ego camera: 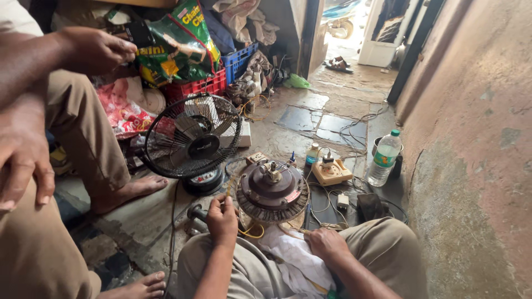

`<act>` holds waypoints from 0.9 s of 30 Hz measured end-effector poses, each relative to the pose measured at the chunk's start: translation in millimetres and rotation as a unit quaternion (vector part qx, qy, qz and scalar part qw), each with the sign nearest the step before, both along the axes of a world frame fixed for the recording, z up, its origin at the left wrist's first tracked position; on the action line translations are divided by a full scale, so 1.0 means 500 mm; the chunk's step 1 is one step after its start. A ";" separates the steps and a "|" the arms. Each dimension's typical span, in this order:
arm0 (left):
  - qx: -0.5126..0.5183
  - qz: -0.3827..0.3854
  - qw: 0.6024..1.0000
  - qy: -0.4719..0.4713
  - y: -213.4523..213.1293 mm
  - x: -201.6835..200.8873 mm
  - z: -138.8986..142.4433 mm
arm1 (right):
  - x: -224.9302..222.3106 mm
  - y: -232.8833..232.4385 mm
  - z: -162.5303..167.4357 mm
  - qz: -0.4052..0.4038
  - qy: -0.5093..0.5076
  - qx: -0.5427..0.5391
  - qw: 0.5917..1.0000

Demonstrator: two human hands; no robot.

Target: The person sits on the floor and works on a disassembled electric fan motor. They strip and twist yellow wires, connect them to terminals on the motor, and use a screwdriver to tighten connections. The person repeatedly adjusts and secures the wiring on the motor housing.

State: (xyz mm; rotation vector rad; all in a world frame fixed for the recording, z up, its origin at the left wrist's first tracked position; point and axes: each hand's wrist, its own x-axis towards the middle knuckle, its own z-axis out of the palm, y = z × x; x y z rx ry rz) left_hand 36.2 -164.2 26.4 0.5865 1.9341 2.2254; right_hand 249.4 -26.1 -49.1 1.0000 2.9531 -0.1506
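A brown ceiling-fan motor (271, 191) with a ring of copper windings lies on the floor in front of me. My left hand (221, 218) is closed at the motor's left edge and pinches a thin yellow wire (252, 235) that loops under the motor. My right hand (327, 243) rests on my right knee over a white cloth (293, 257). Its fingers are curled on a thin pale strand at the motor's near edge.
A black table fan (191, 135) stands left of the motor. A yellow tester box (331, 171), a small bottle (313, 154) and a water bottle (384, 158) sit near the right wall. At the left sits another person, with one hand (22, 158) on a knee and the other (94, 50) raised.
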 end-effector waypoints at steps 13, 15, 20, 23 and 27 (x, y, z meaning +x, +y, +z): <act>0.019 -0.040 0.991 -0.125 0.045 -0.043 -0.107 | -0.064 0.091 0.062 -0.124 0.122 -0.039 0.984; 0.019 -0.028 0.988 -0.151 0.052 -0.059 -0.133 | -0.094 0.107 0.075 -0.096 0.124 -0.009 0.988; 0.011 0.006 0.980 -0.199 0.056 -0.083 -0.198 | -0.104 0.129 0.061 -0.012 0.137 0.077 0.987; 0.020 0.013 0.981 -0.193 0.055 -0.090 -0.226 | -0.070 0.139 0.044 0.013 0.231 0.098 0.968; 0.022 0.014 0.977 -0.211 0.057 -0.097 -0.249 | -0.051 0.163 0.032 -0.027 0.328 0.022 0.944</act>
